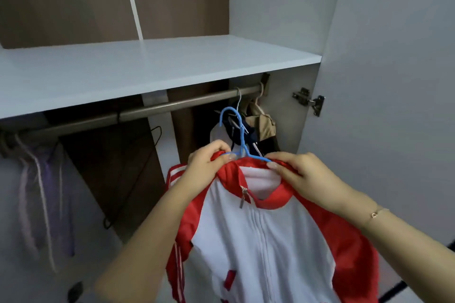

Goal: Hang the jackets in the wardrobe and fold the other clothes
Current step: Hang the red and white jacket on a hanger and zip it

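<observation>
A red and white zip jacket (266,241) hangs on a blue hanger (237,130) in front of me, below the wardrobe's metal rail (147,112). My left hand (209,165) grips the jacket's left shoulder at the collar. At the right shoulder, over the hanger's arm, my right hand (302,174) pinches the red fabric. The hanger's hook points up, lower than the rail and apart from it.
A white shelf (147,66) lies just above the rail. Dark and beige jackets (256,125) hang at the rail's right end. A purple garment (44,192) hangs at the far left, with a black empty hanger (152,140) beside it. The open door with its hinge (310,102) stands right.
</observation>
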Action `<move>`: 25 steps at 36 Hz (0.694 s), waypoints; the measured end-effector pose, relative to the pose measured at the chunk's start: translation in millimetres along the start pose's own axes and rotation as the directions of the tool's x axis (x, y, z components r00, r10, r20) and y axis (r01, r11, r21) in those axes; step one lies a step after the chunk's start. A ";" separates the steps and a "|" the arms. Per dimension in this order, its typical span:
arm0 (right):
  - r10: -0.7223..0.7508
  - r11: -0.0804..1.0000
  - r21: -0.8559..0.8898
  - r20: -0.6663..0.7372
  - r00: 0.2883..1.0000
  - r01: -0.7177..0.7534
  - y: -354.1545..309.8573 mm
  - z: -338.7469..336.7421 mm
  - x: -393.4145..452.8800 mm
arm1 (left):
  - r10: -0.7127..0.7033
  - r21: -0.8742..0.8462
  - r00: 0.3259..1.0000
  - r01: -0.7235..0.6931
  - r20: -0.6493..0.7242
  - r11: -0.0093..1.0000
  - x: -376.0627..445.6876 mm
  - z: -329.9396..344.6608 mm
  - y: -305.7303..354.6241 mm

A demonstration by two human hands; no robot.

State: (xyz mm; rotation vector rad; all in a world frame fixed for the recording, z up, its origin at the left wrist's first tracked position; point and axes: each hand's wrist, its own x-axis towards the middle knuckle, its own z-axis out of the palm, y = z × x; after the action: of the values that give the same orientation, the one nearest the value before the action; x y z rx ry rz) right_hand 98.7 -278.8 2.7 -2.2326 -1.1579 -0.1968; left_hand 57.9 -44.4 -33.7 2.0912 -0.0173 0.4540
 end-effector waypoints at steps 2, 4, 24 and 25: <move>0.049 0.998 -0.030 -0.055 0.997 -0.051 9.4 14.0 -2.2 | -0.030 0.011 0.998 0.030 -0.047 0.999 3.3 9.4 -9.3; 0.096 0.995 -0.032 -0.088 0.992 -0.099 18.9 26.8 -0.9 | -0.068 -0.030 0.993 0.066 -0.097 0.997 5.5 12.6 -15.6; 0.488 0.611 0.751 -0.106 0.866 -0.252 94.2 137.3 218.7 | -0.522 -0.481 0.790 0.338 -0.322 0.809 24.2 -10.3 -65.7; 0.482 0.638 0.729 -0.128 0.867 -0.247 98.4 145.5 223.6 | -0.521 -0.488 0.791 0.333 -0.320 0.807 26.3 -10.2 -68.1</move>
State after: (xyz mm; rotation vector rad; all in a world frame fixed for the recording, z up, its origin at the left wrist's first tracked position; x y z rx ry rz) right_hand 290.7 -82.5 -70.8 -1.6127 -0.4446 0.0594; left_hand 92.2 5.1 -76.2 1.4704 0.5900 0.5703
